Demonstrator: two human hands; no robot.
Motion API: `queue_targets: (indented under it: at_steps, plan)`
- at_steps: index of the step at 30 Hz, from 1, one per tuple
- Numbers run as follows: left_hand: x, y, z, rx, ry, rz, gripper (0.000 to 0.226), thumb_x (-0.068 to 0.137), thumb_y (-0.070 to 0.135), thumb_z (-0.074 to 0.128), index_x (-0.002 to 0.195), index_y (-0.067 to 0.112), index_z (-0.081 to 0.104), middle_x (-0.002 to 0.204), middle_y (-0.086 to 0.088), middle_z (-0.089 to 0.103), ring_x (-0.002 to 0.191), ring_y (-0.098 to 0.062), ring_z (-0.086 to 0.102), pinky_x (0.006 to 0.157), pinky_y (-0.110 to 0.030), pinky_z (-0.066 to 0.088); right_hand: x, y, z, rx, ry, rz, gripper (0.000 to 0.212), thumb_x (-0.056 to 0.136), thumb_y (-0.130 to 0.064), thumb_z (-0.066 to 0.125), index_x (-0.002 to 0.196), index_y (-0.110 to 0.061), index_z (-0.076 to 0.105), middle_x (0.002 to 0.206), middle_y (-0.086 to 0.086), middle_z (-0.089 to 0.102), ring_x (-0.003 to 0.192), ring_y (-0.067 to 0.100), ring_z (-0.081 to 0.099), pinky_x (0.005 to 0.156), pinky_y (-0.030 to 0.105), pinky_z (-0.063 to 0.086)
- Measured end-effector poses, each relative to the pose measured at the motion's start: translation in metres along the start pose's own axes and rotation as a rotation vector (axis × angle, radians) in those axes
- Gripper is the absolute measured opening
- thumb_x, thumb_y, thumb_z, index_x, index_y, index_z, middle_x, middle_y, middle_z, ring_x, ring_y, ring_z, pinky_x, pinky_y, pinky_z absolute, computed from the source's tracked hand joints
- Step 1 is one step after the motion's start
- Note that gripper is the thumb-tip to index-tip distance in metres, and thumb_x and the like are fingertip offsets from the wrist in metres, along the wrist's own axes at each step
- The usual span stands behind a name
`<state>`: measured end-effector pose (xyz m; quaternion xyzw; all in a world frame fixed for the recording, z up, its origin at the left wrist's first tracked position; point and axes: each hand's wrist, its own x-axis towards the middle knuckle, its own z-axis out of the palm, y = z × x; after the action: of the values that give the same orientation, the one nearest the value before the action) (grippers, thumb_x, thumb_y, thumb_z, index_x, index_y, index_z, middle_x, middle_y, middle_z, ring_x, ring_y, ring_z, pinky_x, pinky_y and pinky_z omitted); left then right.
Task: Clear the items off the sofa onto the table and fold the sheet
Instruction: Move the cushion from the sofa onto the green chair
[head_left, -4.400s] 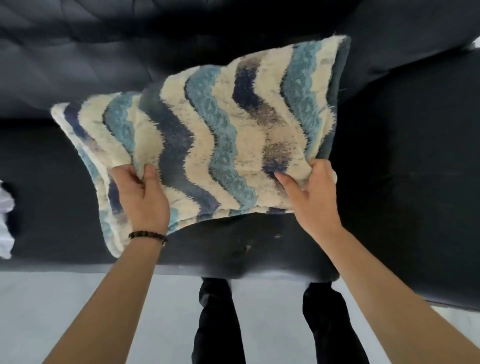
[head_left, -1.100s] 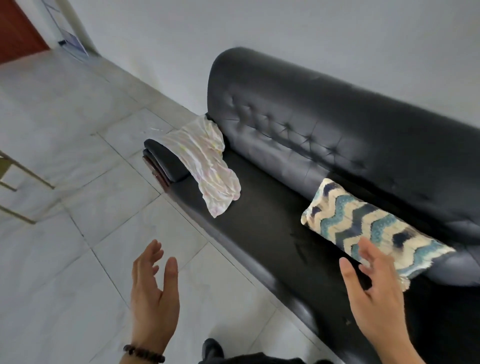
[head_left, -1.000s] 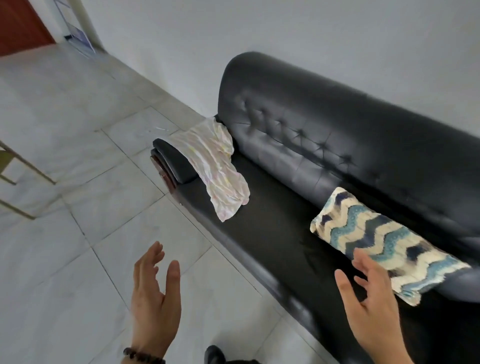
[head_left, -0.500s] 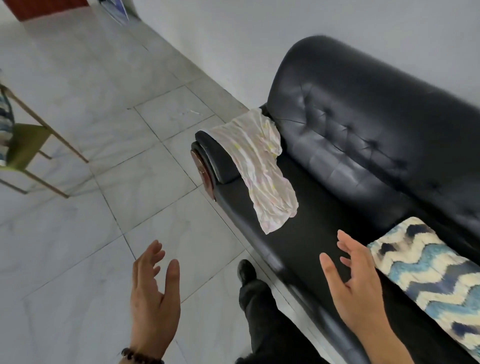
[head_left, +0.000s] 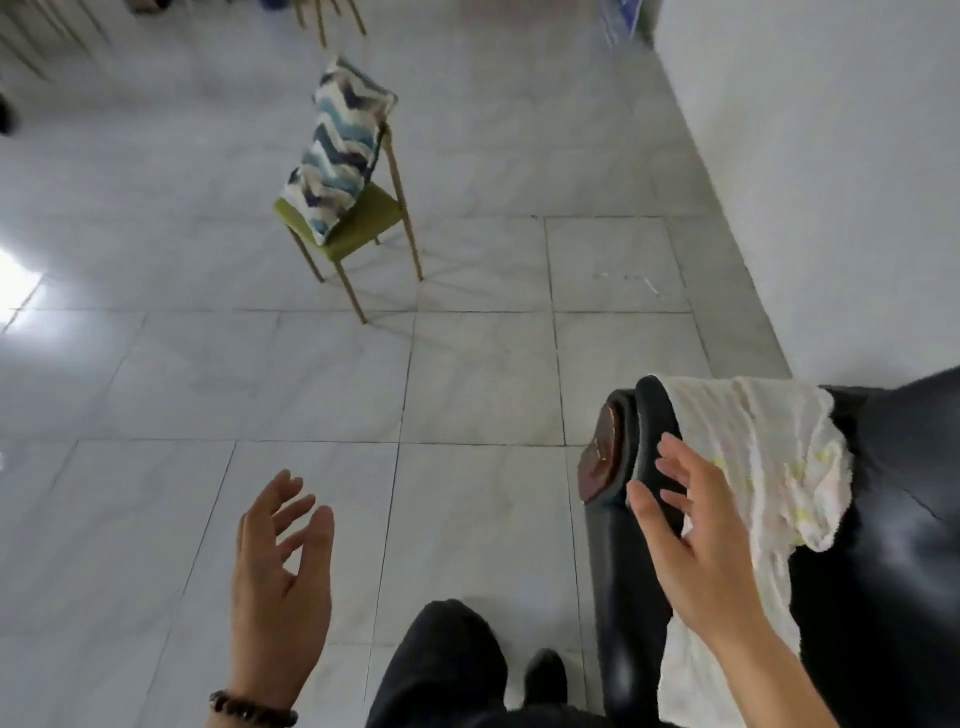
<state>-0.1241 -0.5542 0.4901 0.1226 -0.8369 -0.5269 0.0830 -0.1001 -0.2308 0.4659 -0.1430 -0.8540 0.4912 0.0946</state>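
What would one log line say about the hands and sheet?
left hand: open, empty | right hand: open, near sheet | sheet: draped over sofa arm | pillow: on chair

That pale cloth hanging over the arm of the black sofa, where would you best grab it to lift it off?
Pinch the sheet where it humps over the armrest, coming from above. There it lies raised and wrinkled, while the rest trails down onto the seat, so lifting the crest probably frees it whole. The open right hand is nearest.
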Motion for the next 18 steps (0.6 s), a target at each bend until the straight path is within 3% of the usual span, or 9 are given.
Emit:
queue_targets:
  at_steps: [3, 5, 12, 16, 18]
  plan:
    - [0.053, -0.018, -0.003, -0.001, 0.142, -0.049, 0.039, 0.086, 0.036, 0.052, 0.116, 0.056, 0.038, 0.130, 0.008, 0.052, 0.113, -0.004, 0.056, 0.083, -0.008, 0.047, 0.080, -0.019, 0.042, -0.031, -0.103, -0.071, 0.050, 0.091, -0.041, 0.058, 0.138, -0.038, 0.041, 0.133, -0.013, 0.049, 0.122, 0.002, 0.050, 0.089, 0.021, 0.049]
    - [0.095, -0.034, -0.001, -0.027, 0.216, -0.088, 0.038, 0.086, 0.033, 0.053, 0.116, 0.054, 0.039, 0.131, 0.006, 0.051, 0.113, -0.004, 0.056, 0.082, -0.002, 0.044, 0.133, -0.028, 0.075, -0.050, -0.150, -0.111, 0.052, 0.090, -0.036, 0.060, 0.139, -0.036, 0.041, 0.134, -0.014, 0.050, 0.125, 0.002, 0.049, 0.095, 0.021, 0.047]
    - [0.293, -0.039, 0.009, -0.057, 0.306, -0.087, 0.038, 0.089, 0.041, 0.054, 0.115, 0.062, 0.038, 0.126, 0.014, 0.052, 0.110, 0.005, 0.055, 0.076, -0.015, 0.049, 0.317, -0.102, 0.187, -0.092, -0.186, -0.208, 0.051, 0.093, -0.046, 0.057, 0.139, -0.032, 0.040, 0.135, -0.012, 0.050, 0.122, 0.002, 0.051, 0.095, 0.026, 0.049]
    - [0.410, -0.022, 0.009, 0.000, 0.265, -0.004, 0.042, 0.090, 0.033, 0.052, 0.131, 0.032, 0.043, 0.126, 0.009, 0.052, 0.114, -0.006, 0.056, 0.085, -0.014, 0.048, 0.404, -0.147, 0.236, -0.067, -0.167, -0.201, 0.053, 0.092, -0.036, 0.059, 0.141, -0.027, 0.039, 0.139, -0.008, 0.049, 0.122, 0.006, 0.052, 0.098, 0.032, 0.048]
    - [0.458, -0.015, 0.011, 0.017, 0.242, 0.016, 0.041, 0.091, 0.032, 0.052, 0.131, 0.032, 0.043, 0.128, 0.007, 0.052, 0.115, -0.007, 0.055, 0.087, -0.014, 0.048, 0.438, -0.162, 0.260, -0.045, -0.146, -0.199, 0.053, 0.092, -0.035, 0.058, 0.141, -0.025, 0.040, 0.138, -0.008, 0.049, 0.122, 0.006, 0.052, 0.097, 0.031, 0.047]
